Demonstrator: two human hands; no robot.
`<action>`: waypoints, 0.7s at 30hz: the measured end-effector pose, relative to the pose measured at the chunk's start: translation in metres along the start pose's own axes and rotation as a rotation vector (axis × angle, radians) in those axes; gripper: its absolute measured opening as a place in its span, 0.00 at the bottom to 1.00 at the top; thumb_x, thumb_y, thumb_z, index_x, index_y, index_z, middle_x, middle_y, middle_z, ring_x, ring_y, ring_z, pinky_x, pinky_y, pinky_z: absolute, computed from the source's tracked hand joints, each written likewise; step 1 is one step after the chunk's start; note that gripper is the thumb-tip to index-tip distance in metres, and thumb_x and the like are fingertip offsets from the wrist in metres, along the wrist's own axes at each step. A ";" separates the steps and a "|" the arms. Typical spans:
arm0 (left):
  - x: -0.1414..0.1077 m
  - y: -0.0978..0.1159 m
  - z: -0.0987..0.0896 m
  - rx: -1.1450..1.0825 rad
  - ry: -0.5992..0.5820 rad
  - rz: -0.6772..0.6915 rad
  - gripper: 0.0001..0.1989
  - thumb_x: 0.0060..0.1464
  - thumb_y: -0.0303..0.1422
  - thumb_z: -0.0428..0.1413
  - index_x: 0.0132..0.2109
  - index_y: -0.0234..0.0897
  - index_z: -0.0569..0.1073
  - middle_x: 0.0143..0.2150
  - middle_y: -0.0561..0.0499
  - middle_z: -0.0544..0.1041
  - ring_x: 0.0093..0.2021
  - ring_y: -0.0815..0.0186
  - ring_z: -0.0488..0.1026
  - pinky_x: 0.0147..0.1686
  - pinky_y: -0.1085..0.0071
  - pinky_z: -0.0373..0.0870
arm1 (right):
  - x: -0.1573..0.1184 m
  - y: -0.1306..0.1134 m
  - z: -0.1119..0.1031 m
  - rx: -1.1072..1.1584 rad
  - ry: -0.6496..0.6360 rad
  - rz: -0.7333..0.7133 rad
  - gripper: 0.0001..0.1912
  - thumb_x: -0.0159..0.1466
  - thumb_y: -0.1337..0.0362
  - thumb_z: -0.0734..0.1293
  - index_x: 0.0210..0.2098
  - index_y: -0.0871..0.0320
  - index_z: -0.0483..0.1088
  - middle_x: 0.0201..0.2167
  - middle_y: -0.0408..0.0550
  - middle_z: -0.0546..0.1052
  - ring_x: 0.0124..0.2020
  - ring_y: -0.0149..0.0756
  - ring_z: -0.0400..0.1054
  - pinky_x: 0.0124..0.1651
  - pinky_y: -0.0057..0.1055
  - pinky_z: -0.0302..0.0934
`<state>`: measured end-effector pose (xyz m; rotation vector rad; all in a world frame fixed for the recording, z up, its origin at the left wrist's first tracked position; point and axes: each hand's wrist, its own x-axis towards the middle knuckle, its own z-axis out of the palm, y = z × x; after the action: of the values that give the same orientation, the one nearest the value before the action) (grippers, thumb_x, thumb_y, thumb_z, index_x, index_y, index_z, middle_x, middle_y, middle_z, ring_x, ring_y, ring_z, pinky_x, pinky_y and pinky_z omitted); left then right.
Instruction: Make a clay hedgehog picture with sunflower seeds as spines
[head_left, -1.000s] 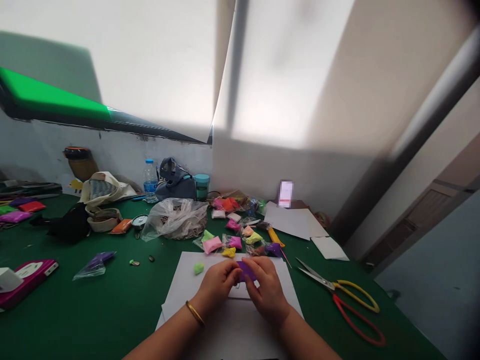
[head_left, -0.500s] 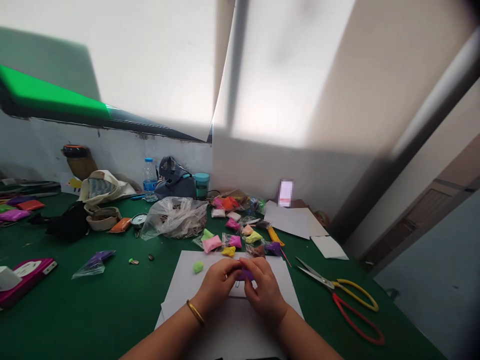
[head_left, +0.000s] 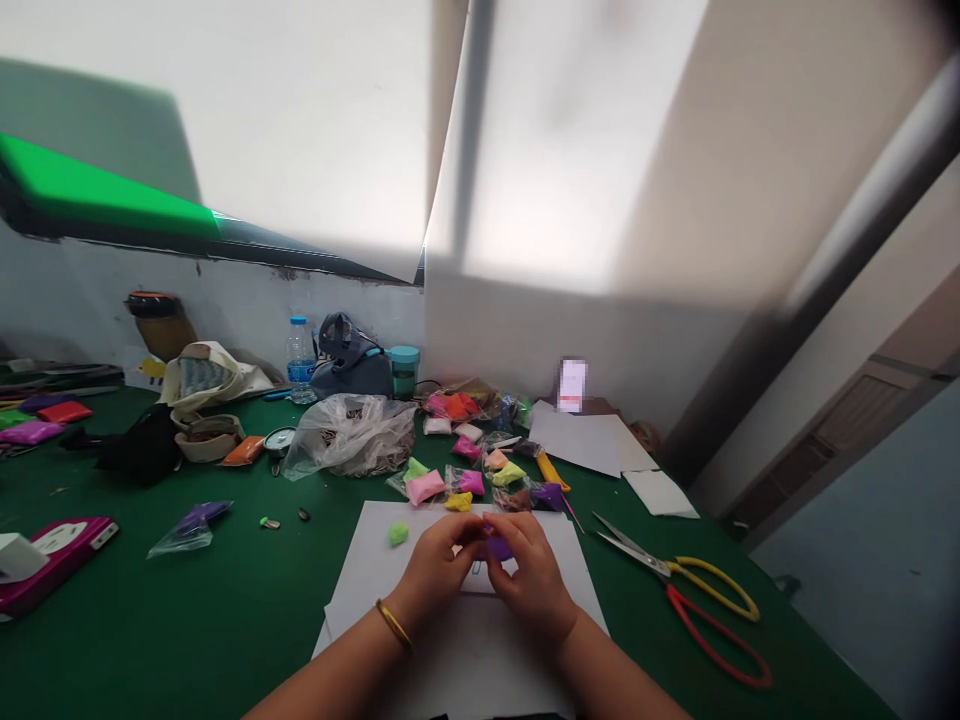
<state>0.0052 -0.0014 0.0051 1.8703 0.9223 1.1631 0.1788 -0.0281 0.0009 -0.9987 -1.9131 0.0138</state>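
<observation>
Above a stack of white paper [head_left: 491, 655], a piece of purple modelling clay [head_left: 499, 547] sits between my two hands, partly covered by fingers. My left hand [head_left: 441, 558], with a gold bangle on the wrist, has its fingers curled in and its tips at the clay's left side. Around the clay's right side, my right hand [head_left: 534, 575] pinches with thumb and fingers. A small lump of green clay [head_left: 398, 533] lies on the paper, left of my left hand. Some blue drawn lines show on the paper below the purple clay.
Colourful clay packets, including a pink packet [head_left: 425, 487], lie beyond the paper. Open scissors [head_left: 667, 570] with yellow and red handles rest at the right. A clear plastic bag [head_left: 352, 432], a water bottle [head_left: 300, 362] and a purple packet [head_left: 193, 525] are to the left.
The fingers have shifted slightly around the purple clay, and a little more of it shows near my right hand. Everything on the table stays in place.
</observation>
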 end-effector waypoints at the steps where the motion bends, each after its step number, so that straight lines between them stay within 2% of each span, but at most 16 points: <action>1: 0.000 0.001 -0.001 0.038 -0.001 0.000 0.09 0.56 0.33 0.56 0.44 0.41 0.77 0.41 0.50 0.80 0.40 0.62 0.76 0.43 0.67 0.72 | 0.000 0.000 0.000 -0.001 0.006 0.001 0.28 0.61 0.72 0.64 0.60 0.50 0.64 0.45 0.51 0.74 0.45 0.44 0.68 0.48 0.44 0.67; 3: 0.000 0.004 -0.003 0.129 -0.015 0.004 0.09 0.58 0.36 0.55 0.40 0.40 0.78 0.37 0.50 0.80 0.38 0.62 0.75 0.40 0.68 0.70 | 0.000 -0.002 0.000 -0.002 0.010 0.005 0.25 0.62 0.70 0.65 0.59 0.50 0.65 0.45 0.51 0.75 0.44 0.43 0.69 0.47 0.44 0.67; 8: 0.000 0.005 -0.005 0.244 -0.052 -0.008 0.21 0.63 0.45 0.48 0.33 0.38 0.77 0.30 0.49 0.78 0.31 0.63 0.73 0.32 0.70 0.66 | 0.002 -0.006 -0.001 0.012 0.012 0.011 0.16 0.64 0.64 0.68 0.52 0.52 0.70 0.42 0.50 0.76 0.43 0.42 0.69 0.45 0.41 0.67; 11: -0.001 0.004 -0.005 0.244 -0.077 -0.012 0.24 0.62 0.51 0.49 0.31 0.37 0.76 0.28 0.49 0.77 0.30 0.64 0.71 0.30 0.71 0.64 | 0.003 -0.008 -0.003 0.026 0.010 0.015 0.09 0.65 0.63 0.68 0.45 0.52 0.73 0.39 0.49 0.76 0.41 0.41 0.68 0.44 0.40 0.66; 15: -0.001 0.005 -0.006 0.150 -0.087 -0.013 0.31 0.66 0.51 0.38 0.29 0.37 0.75 0.26 0.49 0.75 0.29 0.65 0.71 0.31 0.71 0.65 | 0.004 -0.010 -0.007 0.040 -0.003 0.024 0.06 0.67 0.63 0.65 0.42 0.52 0.74 0.37 0.48 0.75 0.39 0.40 0.68 0.42 0.38 0.65; 17: -0.001 0.007 -0.006 0.117 -0.101 -0.027 0.29 0.66 0.49 0.39 0.31 0.36 0.75 0.28 0.49 0.76 0.30 0.65 0.72 0.32 0.71 0.66 | 0.004 -0.010 -0.008 0.042 0.007 0.033 0.06 0.67 0.64 0.65 0.42 0.53 0.74 0.36 0.48 0.75 0.39 0.40 0.68 0.42 0.38 0.65; 21: 0.001 0.008 -0.006 0.169 -0.125 -0.068 0.14 0.59 0.44 0.55 0.36 0.38 0.77 0.33 0.50 0.79 0.34 0.63 0.73 0.34 0.71 0.67 | 0.003 -0.006 -0.005 0.059 0.015 0.048 0.07 0.66 0.66 0.66 0.42 0.53 0.74 0.37 0.48 0.75 0.40 0.40 0.68 0.42 0.38 0.66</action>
<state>0.0014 -0.0033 0.0139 2.0042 1.0327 0.9412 0.1782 -0.0326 0.0084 -1.0017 -1.8640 0.0895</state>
